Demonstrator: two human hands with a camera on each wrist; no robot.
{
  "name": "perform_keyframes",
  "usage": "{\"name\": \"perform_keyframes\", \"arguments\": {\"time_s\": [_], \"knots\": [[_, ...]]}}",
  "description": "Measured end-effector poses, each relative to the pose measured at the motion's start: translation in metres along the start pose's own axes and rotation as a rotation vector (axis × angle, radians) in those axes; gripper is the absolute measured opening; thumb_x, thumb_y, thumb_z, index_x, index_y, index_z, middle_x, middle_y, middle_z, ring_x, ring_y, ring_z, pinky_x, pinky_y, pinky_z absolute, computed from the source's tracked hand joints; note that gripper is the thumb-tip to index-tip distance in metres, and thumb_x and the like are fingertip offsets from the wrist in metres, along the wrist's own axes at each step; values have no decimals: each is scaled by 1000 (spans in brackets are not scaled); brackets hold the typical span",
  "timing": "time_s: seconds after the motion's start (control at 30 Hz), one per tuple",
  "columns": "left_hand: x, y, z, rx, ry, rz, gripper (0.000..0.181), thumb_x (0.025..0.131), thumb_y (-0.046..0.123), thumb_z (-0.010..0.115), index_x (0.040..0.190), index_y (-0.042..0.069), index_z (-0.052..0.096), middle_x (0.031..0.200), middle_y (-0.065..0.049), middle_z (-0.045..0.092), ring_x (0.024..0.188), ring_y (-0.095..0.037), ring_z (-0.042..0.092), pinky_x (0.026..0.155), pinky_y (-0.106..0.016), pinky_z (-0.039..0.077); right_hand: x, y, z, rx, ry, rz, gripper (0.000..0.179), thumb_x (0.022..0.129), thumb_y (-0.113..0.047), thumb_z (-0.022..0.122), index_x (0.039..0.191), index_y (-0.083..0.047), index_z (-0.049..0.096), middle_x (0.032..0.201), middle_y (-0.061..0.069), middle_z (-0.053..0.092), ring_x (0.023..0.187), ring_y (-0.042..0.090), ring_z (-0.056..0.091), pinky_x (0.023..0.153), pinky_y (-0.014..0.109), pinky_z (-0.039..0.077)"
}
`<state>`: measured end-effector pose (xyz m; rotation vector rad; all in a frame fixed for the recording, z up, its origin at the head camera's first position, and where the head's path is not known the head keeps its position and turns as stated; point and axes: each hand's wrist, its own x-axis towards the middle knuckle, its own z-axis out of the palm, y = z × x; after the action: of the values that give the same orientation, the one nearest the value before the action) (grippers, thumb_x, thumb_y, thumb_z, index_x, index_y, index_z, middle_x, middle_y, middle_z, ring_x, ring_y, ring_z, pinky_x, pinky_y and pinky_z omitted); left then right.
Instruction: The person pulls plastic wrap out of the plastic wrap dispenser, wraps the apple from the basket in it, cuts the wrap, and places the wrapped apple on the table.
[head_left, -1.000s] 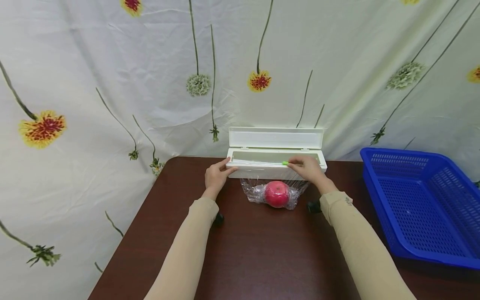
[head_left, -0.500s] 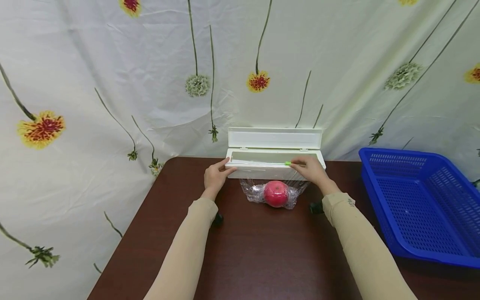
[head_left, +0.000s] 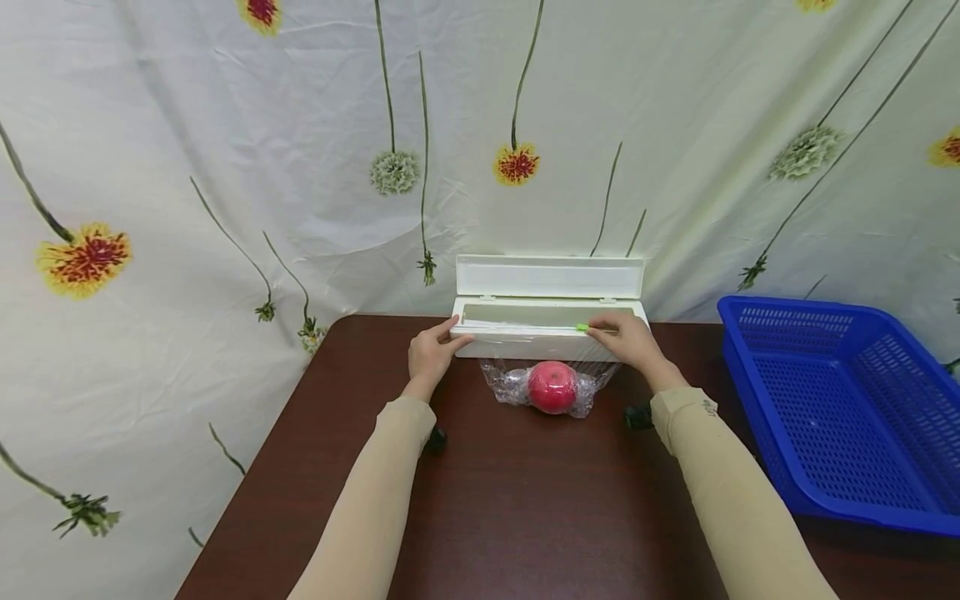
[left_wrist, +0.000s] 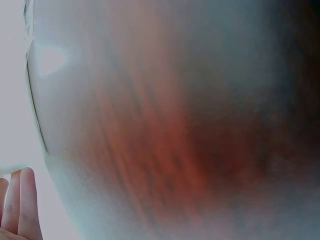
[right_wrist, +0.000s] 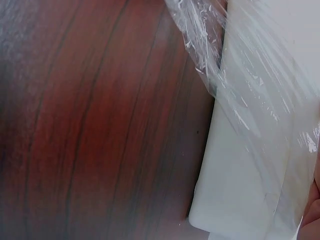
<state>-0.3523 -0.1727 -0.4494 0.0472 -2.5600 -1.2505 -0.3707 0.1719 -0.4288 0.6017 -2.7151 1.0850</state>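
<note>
A white cling film box (head_left: 480,347) lies at the table's back edge, its hinged lid (head_left: 550,276) raised. My left hand (head_left: 429,354) grips the left end, thumb on the front wall. Between thumb and fingers, my right hand (head_left: 628,340) pinches a small green slide cutter (head_left: 582,327) on the box's front rim, right of its middle. Clear cling film (head_left: 514,388) hangs down the front of the box and wraps a red apple (head_left: 552,387) lying just before it. The right wrist view shows the film (right_wrist: 255,100) stretched over the box (right_wrist: 225,180).
A blue perforated plastic basket (head_left: 757,400) stands on the right of the dark brown table (head_left: 525,500). Behind the table hangs a white flowered cloth (head_left: 315,167). The left wrist view is mostly blurred, with fingertips (left_wrist: 27,205) at its lower left.
My right hand has slid the green cutter a short way to the right along the box rim. My left hand, the box and the apple have stayed in place.
</note>
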Motion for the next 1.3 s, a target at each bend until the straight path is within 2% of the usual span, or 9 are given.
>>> {"name": "perform_keyframes", "arguments": {"time_s": [0.23,0.9,1.3], "knots": [[-2,2,-1,-23,3,3,56,76,40,76,127,23,61,113,-6,66,96,-19,63,68,-36,50,-2,-3,-4,11,-3,13,31,91,-22,63,111,2,66,110,20,65,105,35,59,87,46,48],[-2,3,-1,1,10,19,57,75,40,76,127,23,61,105,-6,69,90,-19,64,65,-34,49,-7,4,-13,-15,-3,35,32,91,-24,64,112,0,66,113,19,64,108,36,57,87,49,47],[-1,1,-2,-12,3,4,58,75,42,76,127,24,61,113,-5,67,95,-19,64,67,-35,49,-9,7,-16,-36,-18,83,34,92,-26,62,114,-1,66,114,19,63,105,36,59,83,48,49]]}}
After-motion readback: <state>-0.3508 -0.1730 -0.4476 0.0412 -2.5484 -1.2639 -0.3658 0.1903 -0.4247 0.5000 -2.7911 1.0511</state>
